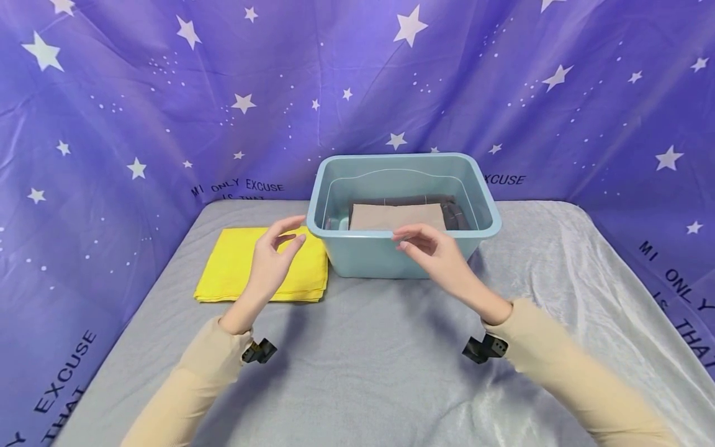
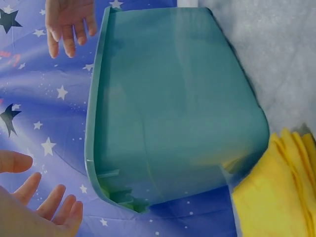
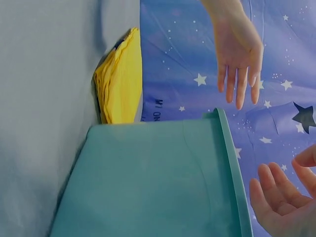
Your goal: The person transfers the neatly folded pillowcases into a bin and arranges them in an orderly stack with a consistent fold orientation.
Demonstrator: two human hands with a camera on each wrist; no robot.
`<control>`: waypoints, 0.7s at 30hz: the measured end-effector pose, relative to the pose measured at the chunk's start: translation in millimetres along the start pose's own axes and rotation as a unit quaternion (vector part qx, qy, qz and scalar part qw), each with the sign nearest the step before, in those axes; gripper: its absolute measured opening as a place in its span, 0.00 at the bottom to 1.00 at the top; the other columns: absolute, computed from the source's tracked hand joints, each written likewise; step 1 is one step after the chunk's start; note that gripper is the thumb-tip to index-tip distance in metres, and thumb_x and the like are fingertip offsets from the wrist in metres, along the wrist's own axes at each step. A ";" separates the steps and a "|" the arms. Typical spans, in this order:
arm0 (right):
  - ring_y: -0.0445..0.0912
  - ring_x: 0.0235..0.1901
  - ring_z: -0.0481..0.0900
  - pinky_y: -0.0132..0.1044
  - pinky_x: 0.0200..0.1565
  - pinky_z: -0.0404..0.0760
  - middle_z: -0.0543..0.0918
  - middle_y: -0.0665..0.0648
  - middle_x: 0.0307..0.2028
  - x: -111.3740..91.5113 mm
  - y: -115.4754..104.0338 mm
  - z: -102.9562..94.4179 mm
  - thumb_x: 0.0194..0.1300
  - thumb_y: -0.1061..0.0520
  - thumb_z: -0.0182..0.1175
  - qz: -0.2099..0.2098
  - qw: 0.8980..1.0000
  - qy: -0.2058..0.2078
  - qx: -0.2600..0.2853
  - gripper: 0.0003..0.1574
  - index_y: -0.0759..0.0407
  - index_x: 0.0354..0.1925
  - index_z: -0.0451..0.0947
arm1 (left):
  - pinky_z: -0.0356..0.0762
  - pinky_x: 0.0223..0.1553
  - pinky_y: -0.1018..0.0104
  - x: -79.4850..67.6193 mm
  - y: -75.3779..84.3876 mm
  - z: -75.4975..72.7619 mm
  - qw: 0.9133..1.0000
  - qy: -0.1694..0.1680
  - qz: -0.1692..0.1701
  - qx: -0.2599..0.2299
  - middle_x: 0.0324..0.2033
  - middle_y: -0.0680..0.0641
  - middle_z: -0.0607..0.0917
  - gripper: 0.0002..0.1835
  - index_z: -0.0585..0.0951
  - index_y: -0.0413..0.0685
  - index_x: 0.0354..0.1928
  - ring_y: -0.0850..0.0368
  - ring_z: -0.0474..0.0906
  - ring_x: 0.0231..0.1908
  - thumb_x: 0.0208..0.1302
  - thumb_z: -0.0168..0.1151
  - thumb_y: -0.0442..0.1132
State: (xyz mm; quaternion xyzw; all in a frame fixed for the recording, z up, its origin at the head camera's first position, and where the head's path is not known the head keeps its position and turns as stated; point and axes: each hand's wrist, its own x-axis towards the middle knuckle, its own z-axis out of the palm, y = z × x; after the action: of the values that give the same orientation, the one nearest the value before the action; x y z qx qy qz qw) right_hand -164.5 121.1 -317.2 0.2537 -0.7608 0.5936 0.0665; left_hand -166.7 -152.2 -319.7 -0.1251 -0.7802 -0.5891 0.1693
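A light blue plastic bin (image 1: 380, 256) stands on the grey cloth. Inside it lie a folded beige cloth (image 1: 391, 215) and a dark grey checked cloth (image 1: 457, 214). A folded yellow cloth (image 1: 234, 264) lies flat just left of the bin. In the head view my left hand (image 1: 272, 257) overlaps the yellow cloth, fingertips near the bin's front left corner. My right hand (image 1: 438, 254) hovers in front of the bin's near rim. Both wrist views show the left hand (image 2: 42, 210) and right hand (image 3: 284, 197) above rim height with loosely bent fingers, holding nothing.
A grey velvety cloth (image 1: 357, 372) covers the table. Purple curtains (image 1: 313, 68) with white stars and lettering hang behind it and on both sides, close behind the bin. Small black cameras (image 1: 485, 349) are strapped at both wrists.
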 end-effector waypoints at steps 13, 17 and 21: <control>0.57 0.42 0.79 0.33 0.46 0.77 0.80 0.64 0.44 -4.7 7.0 23.3 0.63 0.67 0.53 0.015 0.999 -0.026 0.016 0.14 0.70 0.47 0.74 | 0.69 0.52 0.65 -12.3 -18.7 -11.9 0.999 0.033 -0.020 0.002 0.51 0.38 0.77 0.16 0.75 0.33 0.52 0.62 0.71 0.49 0.60 0.55 0.27; 0.52 0.42 0.79 0.33 0.45 0.77 0.80 0.63 0.44 -6.2 12.0 30.7 0.63 0.66 0.53 0.020 0.999 -0.029 0.019 0.14 0.70 0.48 0.74 | 0.69 0.52 0.67 -15.4 -24.3 -16.8 0.999 0.037 -0.024 0.011 0.51 0.38 0.77 0.16 0.75 0.34 0.52 0.65 0.71 0.48 0.61 0.55 0.28; 0.51 0.41 0.79 0.33 0.44 0.77 0.80 0.64 0.44 -7.0 16.8 38.4 0.63 0.66 0.53 0.018 0.999 -0.027 0.025 0.15 0.71 0.48 0.73 | 0.69 0.51 0.68 -18.0 -29.3 -21.5 0.999 0.043 -0.027 0.011 0.50 0.38 0.78 0.16 0.75 0.34 0.52 0.67 0.72 0.47 0.61 0.56 0.29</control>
State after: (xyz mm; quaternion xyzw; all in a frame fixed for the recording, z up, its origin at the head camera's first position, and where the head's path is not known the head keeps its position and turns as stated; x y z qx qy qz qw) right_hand -158.6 90.1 -345.7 0.2576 -0.7518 0.6063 0.0289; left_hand -159.4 -180.9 -347.4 -0.0766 -0.7817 -0.5897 0.1880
